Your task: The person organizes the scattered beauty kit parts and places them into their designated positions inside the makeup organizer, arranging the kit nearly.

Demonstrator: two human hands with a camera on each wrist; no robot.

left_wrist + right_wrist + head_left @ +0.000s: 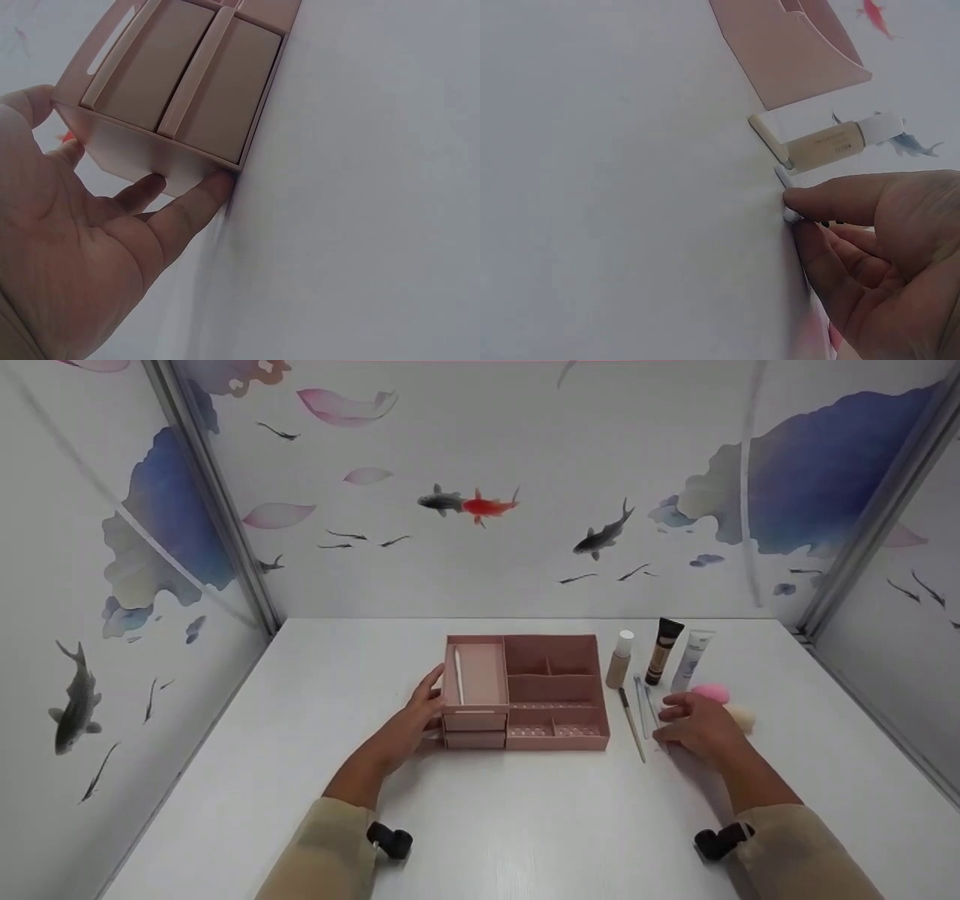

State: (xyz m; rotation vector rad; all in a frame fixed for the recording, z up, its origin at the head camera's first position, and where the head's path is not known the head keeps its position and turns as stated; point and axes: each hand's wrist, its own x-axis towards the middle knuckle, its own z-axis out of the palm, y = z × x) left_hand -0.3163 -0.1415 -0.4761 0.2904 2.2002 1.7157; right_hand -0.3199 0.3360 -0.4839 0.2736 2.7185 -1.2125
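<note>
A pink desktop organizer [480, 671] stands mid-table, drawers on its left and open compartments on its right. Against its left side rests my left hand [409, 724], fingers extended along the wall; the left wrist view shows the fingertips [217, 187] touching near the lower edge of the drawer unit [225, 90]. To the right of the organizer, my right hand [701, 727] pinches the end of a slim white stick [791, 216] between thumb and finger, low at the table. Beside it lie another slim pale stick [641, 706] and a dark-tipped brush [633, 724].
A foundation bottle [619, 661] with white cap stands right of the organizer. Behind the right hand are a black-and-tan tube [663, 652], a white tube [691, 661], a pink sponge [711, 692] and a cream sponge [742, 718]. A white pen [460, 675] lies on the organizer's top tray.
</note>
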